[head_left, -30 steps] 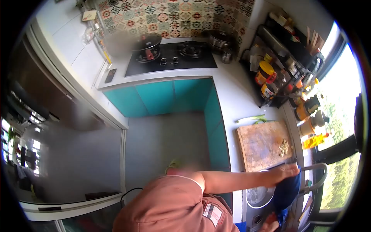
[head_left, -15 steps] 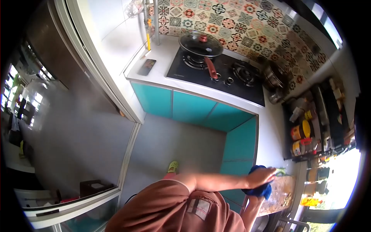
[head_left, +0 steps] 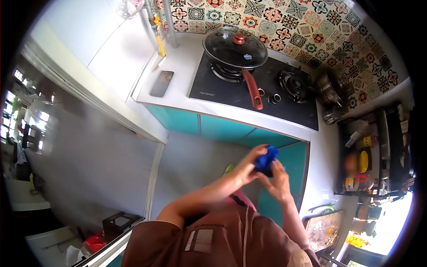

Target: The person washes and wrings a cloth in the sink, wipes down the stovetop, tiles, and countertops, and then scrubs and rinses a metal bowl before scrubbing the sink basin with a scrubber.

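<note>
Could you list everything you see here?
cloth: one, blue, near centre
stove: one, black, back counter
lidded pan: one, dark, stove's left side
metal pot: one, brownish, by stove's right end
phone: one, grey, left of stove
tiles: many, multicoloured, behind stove
cabinet doors: several, teal, under counter
rack: one, black, right side
board: one, brown, lower right
shirt: one, brown, bottom
left hand: one, bare, holding cloth
right hand: one, bare, touching cloth

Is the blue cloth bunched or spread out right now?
Bunched: the blue cloth shows as a compact, crumpled wad, with no wide, flat part visible. Blur hides its exact folds.
</note>
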`<state>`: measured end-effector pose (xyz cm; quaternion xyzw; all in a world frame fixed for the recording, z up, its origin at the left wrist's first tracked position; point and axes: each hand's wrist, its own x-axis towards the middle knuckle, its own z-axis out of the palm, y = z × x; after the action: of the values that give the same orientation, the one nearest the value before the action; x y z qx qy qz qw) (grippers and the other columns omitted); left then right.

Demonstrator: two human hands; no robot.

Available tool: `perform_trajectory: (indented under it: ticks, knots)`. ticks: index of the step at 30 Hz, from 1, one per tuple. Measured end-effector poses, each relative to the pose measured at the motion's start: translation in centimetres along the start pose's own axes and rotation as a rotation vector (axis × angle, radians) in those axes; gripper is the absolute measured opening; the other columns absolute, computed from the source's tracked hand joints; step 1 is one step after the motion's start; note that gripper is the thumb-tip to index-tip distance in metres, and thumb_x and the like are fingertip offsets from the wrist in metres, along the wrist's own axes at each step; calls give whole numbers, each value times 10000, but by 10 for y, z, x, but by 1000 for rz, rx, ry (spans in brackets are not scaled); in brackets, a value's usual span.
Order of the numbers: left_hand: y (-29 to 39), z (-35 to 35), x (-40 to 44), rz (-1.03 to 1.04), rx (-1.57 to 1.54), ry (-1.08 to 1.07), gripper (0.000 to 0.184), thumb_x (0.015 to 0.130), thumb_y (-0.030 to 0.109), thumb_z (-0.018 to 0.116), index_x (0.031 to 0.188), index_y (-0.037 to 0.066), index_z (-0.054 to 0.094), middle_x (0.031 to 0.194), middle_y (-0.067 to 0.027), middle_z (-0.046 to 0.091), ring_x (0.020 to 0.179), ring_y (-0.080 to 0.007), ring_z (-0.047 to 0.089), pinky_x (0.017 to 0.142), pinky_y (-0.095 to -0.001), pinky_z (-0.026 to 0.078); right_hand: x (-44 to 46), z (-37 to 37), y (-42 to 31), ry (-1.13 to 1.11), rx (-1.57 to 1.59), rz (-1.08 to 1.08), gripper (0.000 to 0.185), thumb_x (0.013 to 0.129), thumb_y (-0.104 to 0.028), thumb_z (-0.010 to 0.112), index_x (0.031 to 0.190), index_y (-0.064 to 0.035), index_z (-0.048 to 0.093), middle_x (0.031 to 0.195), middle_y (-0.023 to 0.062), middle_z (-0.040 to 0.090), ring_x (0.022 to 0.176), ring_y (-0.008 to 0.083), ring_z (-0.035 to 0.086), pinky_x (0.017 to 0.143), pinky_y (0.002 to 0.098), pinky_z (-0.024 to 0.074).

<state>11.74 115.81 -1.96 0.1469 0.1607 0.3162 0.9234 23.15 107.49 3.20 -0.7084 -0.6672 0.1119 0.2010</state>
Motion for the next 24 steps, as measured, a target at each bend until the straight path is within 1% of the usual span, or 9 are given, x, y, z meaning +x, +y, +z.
perform_trajectory:
  ticks: [2,3,5,7,11,15,17,20,24]
  knots:
    - [7,-60,20,64,-179,29,470,833,281,628,1249,124,477,1140,-93,575,1014,-227,587,898,-390,482,43,0,-6,-207,196,-115,537,780,-356,695,1093,62,567,1152,287,547,1193,415,457,1017,450,352]
    - [22,-74,24,28,-212,80,447,826,262,622,1226,109,493,1120,-97,585,1001,-225,594,892,-394,489,61,-4,-7,-296,274,-187,471,794,-303,690,1110,27,578,1181,268,539,1199,405,456,1016,434,361]
    - [62,-84,20,-16,-255,204,407,817,227,608,1189,88,519,1093,-106,597,994,-223,600,886,-394,497,88,2,2,-238,415,-351,380,808,-218,678,1126,-27,597,1197,215,551,1199,366,469,989,403,398]
    - [105,-104,27,45,-149,225,385,805,193,618,1167,87,538,1058,-106,600,991,-219,600,878,-380,501,101,0,23,-221,374,-260,341,824,-241,648,1117,-71,612,1157,168,587,1148,329,516,964,381,428]
    - [200,-113,67,407,540,702,400,745,177,700,1115,68,591,1051,-91,608,978,-194,596,854,-320,483,112,14,97,-324,306,-58,269,834,-205,611,1083,-103,631,1085,103,635,1000,271,610,852,347,501]
    - [299,-119,143,669,1354,709,438,734,240,726,1125,84,607,1137,-104,597,1004,-248,589,878,-331,464,94,31,148,-325,241,173,203,839,-166,580,1023,-111,646,993,86,661,858,271,651,746,348,523]
    - [339,-153,191,618,1737,663,459,745,344,708,1139,130,609,1190,-137,574,1084,-313,546,926,-379,439,79,42,166,-305,199,300,183,837,-156,574,999,-116,651,953,90,666,827,274,655,721,350,522]
    - [342,-225,251,341,2240,798,459,766,442,637,1141,180,604,1212,-81,547,1197,-344,438,947,-492,401,60,50,174,-317,158,448,182,851,-167,581,1009,-104,646,931,103,674,820,254,669,714,333,531]
    - [318,-207,235,425,2361,753,361,750,303,659,1085,177,611,1148,-52,528,1036,-314,494,774,-493,431,29,56,160,-313,167,588,188,859,-205,579,1013,-120,643,920,120,673,820,278,665,695,365,524]
